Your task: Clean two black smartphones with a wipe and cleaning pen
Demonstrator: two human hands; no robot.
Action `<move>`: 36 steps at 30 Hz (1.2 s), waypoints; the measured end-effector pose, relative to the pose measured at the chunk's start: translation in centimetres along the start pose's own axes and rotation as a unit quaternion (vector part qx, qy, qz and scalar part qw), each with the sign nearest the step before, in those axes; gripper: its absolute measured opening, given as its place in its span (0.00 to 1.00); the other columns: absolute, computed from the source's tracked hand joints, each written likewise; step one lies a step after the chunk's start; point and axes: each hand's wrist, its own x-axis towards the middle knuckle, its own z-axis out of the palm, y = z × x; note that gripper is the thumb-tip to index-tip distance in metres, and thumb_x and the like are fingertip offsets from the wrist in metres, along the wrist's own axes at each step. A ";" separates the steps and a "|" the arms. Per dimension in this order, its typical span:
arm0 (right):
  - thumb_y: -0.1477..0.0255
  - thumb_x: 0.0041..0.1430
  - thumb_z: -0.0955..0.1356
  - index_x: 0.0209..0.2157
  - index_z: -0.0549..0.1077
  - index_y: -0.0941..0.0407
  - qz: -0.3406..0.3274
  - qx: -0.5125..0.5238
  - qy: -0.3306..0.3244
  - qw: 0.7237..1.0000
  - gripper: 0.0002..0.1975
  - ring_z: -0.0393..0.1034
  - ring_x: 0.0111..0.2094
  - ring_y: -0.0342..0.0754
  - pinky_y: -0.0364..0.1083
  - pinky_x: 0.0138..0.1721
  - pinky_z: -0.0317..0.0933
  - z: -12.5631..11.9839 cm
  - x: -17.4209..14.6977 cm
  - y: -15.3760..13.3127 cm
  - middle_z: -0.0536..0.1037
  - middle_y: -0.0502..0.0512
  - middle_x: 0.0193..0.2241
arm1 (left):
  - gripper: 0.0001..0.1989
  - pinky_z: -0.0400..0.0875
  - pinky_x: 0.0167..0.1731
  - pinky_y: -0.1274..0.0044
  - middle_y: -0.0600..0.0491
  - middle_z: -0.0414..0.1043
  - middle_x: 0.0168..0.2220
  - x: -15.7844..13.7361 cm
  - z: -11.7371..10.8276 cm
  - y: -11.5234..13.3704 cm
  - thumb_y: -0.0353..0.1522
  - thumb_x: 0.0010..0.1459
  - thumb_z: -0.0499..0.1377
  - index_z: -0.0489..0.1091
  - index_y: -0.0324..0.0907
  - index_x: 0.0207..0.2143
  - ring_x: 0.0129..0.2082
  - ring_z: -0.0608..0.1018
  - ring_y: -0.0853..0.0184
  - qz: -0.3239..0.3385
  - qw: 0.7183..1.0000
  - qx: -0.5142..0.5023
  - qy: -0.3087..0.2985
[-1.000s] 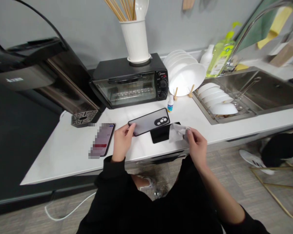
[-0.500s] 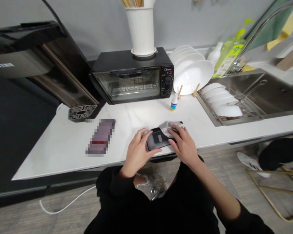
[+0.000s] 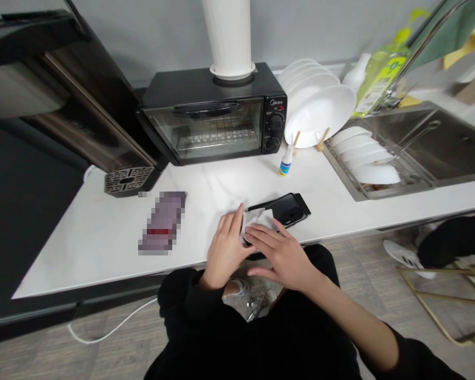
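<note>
A black phone, its camera bump near the right end, lies slanted on the counter's front part. My left hand holds its left end, thumb on the near side and fingers on the far side. Bunched over the left half of the phone is a pale grey cloth. The fingers of my right hand are together and press the cloth down, with the thumb apart below. Hand and cloth hide that end of the phone. Behind stands a small white spray bottle with a blue and yellow label.
A blurred-out purple phone-shaped thing lies left on the white counter. Behind are a black toaster oven, a dark drinks machine and racked white plates. Bowls sit by the sink at right.
My right hand has slid the cloth from the phone's right end to its left end, uncovering the camera bump. The head view has tilted down a little.
</note>
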 end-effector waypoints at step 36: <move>0.52 0.73 0.63 0.61 0.72 0.64 0.065 -0.023 0.042 0.997 0.31 0.70 0.65 0.58 0.63 0.72 0.54 1.8 2.2 -2.3 0.76 0.68 0.62 | 0.48 0.72 0.59 0.61 0.40 0.68 0.62 0.1 -0.2 -0.2 0.32 0.64 0.64 0.39 0.45 0.77 0.61 0.73 0.51 -0.023 0.999 -0.029 -0.016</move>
